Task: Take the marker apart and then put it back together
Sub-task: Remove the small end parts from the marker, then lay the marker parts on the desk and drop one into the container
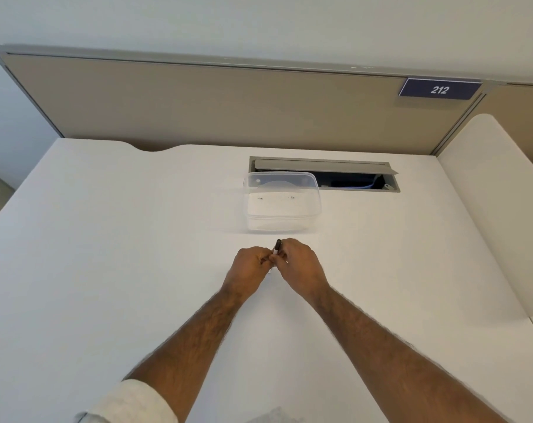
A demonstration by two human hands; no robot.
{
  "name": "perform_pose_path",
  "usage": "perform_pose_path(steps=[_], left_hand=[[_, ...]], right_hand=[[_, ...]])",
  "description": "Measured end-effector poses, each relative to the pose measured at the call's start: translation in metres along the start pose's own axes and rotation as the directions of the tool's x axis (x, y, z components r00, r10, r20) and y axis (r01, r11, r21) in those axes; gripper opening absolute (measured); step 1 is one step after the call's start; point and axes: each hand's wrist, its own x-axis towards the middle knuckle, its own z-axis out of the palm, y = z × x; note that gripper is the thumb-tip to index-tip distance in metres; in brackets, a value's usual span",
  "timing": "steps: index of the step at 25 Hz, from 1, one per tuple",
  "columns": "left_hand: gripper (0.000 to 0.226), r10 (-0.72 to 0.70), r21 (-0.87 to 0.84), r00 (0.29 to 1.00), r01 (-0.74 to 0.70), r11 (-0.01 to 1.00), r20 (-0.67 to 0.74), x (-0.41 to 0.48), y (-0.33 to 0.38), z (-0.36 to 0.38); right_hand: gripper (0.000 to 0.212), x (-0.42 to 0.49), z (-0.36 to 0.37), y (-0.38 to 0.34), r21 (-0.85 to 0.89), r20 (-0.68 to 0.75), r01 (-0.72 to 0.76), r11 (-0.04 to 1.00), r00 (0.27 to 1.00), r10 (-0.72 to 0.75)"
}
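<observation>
Both hands meet over the white worktop [106,239], the left hand [249,264] and right hand [300,262] with fingers clamped on the marker [277,247]. Its dark end points up toward the clear container [282,206] just behind.

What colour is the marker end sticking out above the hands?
Dark, black or near-black, on the marker; seen in the head view, the only one.
</observation>
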Motion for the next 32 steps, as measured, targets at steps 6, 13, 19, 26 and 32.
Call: perform_pose_path(steps=[6, 13, 19, 26, 32], left_hand=[[0.005, -0.009, -0.064, 0.997, 0.005, 0.998, -0.071, 0.004, 0.0, -0.01], [0.007, -0.01, -0.188, 0.994, -0.011, 0.982, -0.107, 0.005, 0.016, -0.028], [0.01, -0.006, -0.222, 0.995, -0.016, 0.975, -0.098, 0.0, 0.025, -0.035], [0.016, 0.009, -0.218, 0.995, -0.03, 0.975, -0.095, -0.002, 0.029, -0.04], [0.005, 0.009, -0.205, 0.992, -0.035, 0.978, -0.127, 0.007, 0.035, -0.048]], right_hand=[[0.023, -0.01, 0.002, 0.012, 0.357, -0.028, -0.11, 0.927, 0.991, 0.129], [0.019, -0.024, 0.027, 0.025, 0.262, 0.079, -0.27, 0.927, 0.963, 0.258], [0.018, -0.019, 0.049, 0.011, 0.34, 0.032, -0.335, 0.879, 0.938, 0.345], [0.008, -0.014, 0.049, 0.003, 0.366, -0.005, -0.285, 0.886, 0.951, 0.308], [0.004, -0.021, 0.043, 0.003, 0.33, 0.024, -0.288, 0.899, 0.955, 0.297]])
